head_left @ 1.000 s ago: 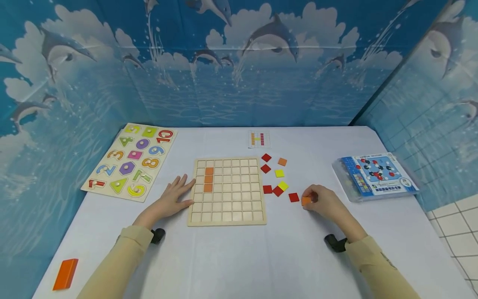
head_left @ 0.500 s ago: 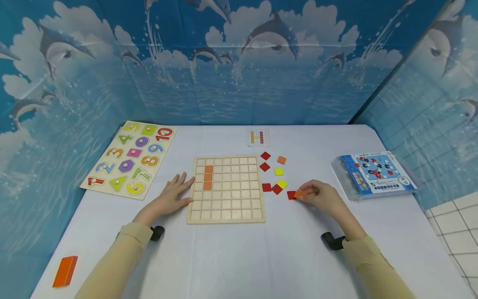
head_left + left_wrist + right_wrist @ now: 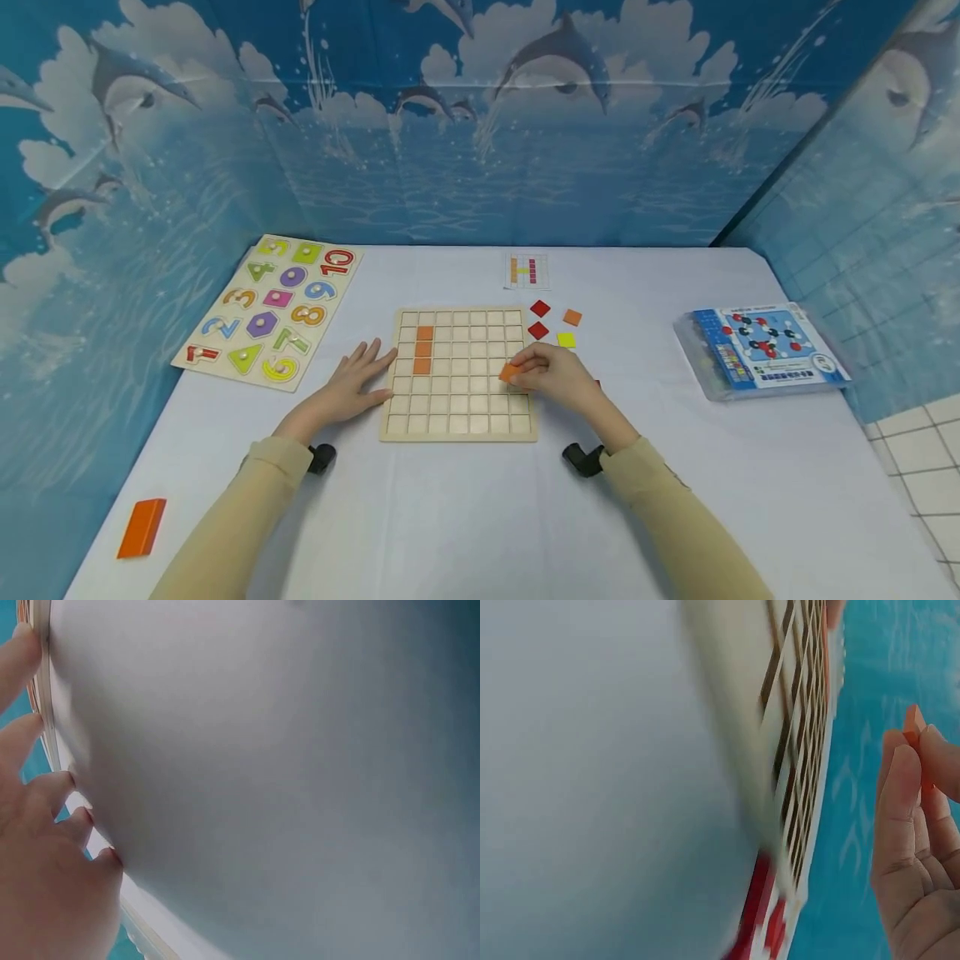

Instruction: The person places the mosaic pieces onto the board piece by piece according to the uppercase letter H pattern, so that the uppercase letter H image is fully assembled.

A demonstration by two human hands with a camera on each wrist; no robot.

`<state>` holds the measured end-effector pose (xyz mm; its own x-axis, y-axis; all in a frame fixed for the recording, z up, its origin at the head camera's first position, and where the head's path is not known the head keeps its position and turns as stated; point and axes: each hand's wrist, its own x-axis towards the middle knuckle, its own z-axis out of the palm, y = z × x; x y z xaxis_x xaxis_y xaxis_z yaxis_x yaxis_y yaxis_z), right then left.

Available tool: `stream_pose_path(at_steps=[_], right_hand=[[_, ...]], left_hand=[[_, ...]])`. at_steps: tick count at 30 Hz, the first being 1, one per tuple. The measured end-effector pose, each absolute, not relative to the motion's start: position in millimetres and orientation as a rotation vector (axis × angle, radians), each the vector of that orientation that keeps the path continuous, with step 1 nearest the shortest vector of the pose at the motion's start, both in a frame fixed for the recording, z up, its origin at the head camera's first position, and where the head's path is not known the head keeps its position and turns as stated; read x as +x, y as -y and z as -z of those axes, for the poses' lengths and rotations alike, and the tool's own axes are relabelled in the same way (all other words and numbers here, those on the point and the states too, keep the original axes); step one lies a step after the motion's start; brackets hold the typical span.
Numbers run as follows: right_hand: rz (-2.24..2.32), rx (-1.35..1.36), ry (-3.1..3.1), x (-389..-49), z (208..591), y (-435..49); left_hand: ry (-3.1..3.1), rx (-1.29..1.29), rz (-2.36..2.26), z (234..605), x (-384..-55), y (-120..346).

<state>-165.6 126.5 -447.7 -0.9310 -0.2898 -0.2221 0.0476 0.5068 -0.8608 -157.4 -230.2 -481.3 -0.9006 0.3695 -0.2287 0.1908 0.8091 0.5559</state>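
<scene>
My right hand (image 3: 553,375) pinches an orange square tile (image 3: 509,372) between thumb and fingers, over the right side of the wooden grid board (image 3: 459,427). In the right wrist view the orange tile (image 3: 913,724) shows edge-on between the fingertips. My left hand (image 3: 345,392) lies with spread fingers at the board's left edge, fingertips touching the frame. Three orange tiles (image 3: 423,349) form a column in the board's second column from the left. Right of the board lie red tiles (image 3: 539,308), a yellow tile (image 3: 566,340) and an orange tile (image 3: 572,317); my right hand hides others.
A small pattern card (image 3: 527,272) lies behind the board. At the left back is a number puzzle board (image 3: 272,312), at the right a boxed set with a blue cover (image 3: 765,346). An orange block (image 3: 142,528) sits at the table's front left.
My right hand has moved left with the orange tile, from beside the loose red tiles to over the board. The left hand stays at the board's left edge.
</scene>
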Motion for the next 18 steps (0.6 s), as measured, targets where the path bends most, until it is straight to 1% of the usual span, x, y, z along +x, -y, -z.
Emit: stream_pose_path(at_steps=[5,9,13,18], right_hand=[[1.360,-0.308,-2.374,-169.7,452.1,-75.2],[1.297,-0.366,-2.377,-174.3,452.3,-44.3],[1.231,-0.423,-2.410,-180.7,449.7,-24.4],[1.190,-0.434,-2.427,-186.3,447.2,-9.4]], left_hand=[[-2.665,0.426,-0.774,480.4,-158.3,229.8],[-2.666,0.431,-0.775,479.0,-158.0,230.1],[-2.668,0.428,-0.777,478.5,-158.2,230.1],[-2.664,0.417,-0.761,478.6,-159.1,229.6]])
